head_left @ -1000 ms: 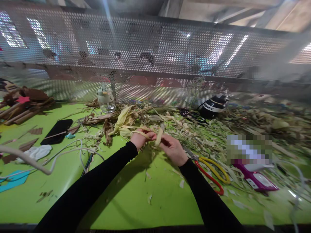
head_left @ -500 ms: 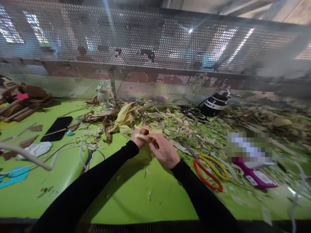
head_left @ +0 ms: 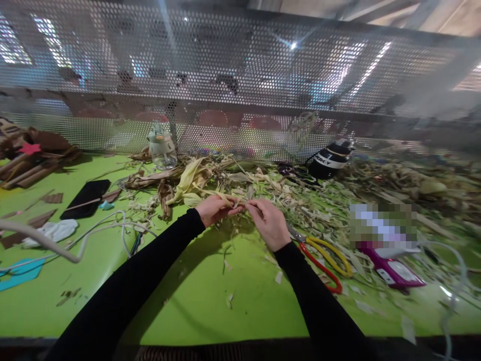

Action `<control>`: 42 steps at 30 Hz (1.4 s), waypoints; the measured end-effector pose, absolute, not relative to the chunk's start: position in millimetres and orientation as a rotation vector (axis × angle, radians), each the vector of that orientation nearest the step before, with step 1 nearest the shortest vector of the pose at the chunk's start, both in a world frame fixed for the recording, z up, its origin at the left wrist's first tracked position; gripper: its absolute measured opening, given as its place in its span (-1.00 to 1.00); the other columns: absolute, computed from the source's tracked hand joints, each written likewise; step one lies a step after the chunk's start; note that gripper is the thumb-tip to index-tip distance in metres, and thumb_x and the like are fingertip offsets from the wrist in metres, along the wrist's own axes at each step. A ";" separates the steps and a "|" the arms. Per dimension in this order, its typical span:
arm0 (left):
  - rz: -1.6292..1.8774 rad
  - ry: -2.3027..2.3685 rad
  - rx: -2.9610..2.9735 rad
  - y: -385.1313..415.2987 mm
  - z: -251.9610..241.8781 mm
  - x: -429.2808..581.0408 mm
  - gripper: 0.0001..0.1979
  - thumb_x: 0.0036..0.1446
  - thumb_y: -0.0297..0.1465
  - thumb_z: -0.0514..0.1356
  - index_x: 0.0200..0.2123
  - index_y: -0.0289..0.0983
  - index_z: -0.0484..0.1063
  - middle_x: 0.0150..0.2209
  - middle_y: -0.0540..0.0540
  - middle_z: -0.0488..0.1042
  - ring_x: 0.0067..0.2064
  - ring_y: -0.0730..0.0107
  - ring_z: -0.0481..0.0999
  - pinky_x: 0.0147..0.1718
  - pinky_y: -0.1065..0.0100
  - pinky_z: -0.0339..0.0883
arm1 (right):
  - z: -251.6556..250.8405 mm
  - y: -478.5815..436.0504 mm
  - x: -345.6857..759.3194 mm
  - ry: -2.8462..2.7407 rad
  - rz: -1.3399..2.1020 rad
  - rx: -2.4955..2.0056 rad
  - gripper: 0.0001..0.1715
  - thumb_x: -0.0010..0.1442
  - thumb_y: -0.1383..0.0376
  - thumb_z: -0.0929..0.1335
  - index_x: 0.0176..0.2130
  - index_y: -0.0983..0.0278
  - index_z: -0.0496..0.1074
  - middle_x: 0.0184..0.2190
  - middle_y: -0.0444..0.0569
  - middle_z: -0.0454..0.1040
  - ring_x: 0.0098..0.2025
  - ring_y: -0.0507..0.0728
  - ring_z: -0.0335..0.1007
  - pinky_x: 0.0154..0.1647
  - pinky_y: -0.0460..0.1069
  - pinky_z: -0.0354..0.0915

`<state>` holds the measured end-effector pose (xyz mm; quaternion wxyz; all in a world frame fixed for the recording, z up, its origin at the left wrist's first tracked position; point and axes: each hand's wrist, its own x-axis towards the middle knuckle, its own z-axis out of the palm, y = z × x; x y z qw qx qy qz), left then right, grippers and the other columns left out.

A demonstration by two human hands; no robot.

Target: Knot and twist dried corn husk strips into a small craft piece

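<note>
Just above the green table (head_left: pixel 225 311), my left hand (head_left: pixel 215 209) is closed on a thin pale husk strip (head_left: pixel 224 198). Close by on its right, my right hand (head_left: pixel 267 220) is pinched at the strip's right end; the small piece between its fingertips is hard to make out. A yellow-green corn husk (head_left: pixel 190 178) lies just behind my left hand. Scissors (head_left: pixel 328 258) with one red and one yellow handle rest beside my right wrist, their blades partly hidden. Dry husk scraps (head_left: pixel 300 200) spread behind and right of my hands.
A black phone (head_left: pixel 85 199), white cable (head_left: pixel 80 250) and blue paper (head_left: pixel 22 275) lie left. A clear bottle (head_left: pixel 162 148) and a black bottle (head_left: pixel 327 161) stand near the perforated metal screen (head_left: pixel 225 60). A magenta tool (head_left: pixel 394 268) sits right.
My hands have moved apart, the right one to the right and the left slightly left. The pale strip has shifted left and now trails behind my left fingers.
</note>
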<state>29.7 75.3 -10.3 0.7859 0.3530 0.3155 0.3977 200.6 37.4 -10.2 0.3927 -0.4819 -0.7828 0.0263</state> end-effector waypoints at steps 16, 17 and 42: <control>1.030 0.593 0.846 66.2 -20.6 41.8 -0.84 -0.14 -0.51 0.34 -0.41 -0.41 0.47 -0.42 -0.07 0.54 -0.38 0.55 0.50 -0.16 0.41 0.38 | -15.1 21.7 182.1 -1.990 -0.598 -1.228 -0.78 0.25 0.30 0.24 -0.33 0.31 0.45 -0.45 -0.03 0.52 -0.42 0.06 0.36 -0.37 -0.06 0.16; 1.042 0.582 0.859 65.9 -21.1 42.8 -0.81 -0.17 -0.49 0.36 -0.40 -0.41 0.47 -0.42 -0.06 0.54 -0.38 0.55 0.50 -0.17 0.42 0.38 | -14.7 21.3 181.5 -2.009 -0.625 -1.238 -0.77 0.25 0.31 0.23 -0.33 0.30 0.45 -0.47 -0.03 0.50 -0.43 0.07 0.34 -0.37 -0.05 0.15; 1.032 0.906 1.330 73.0 -27.8 40.3 -0.92 -0.05 -0.57 0.22 -0.46 -0.36 0.34 -0.58 0.05 0.43 -0.52 0.59 0.41 -0.42 0.47 0.32 | -6.4 28.4 197.6 -2.052 -0.373 -1.332 -0.78 0.22 0.18 0.29 -0.32 0.22 0.47 -0.29 -0.01 0.52 -0.18 0.20 0.34 -0.15 0.11 0.12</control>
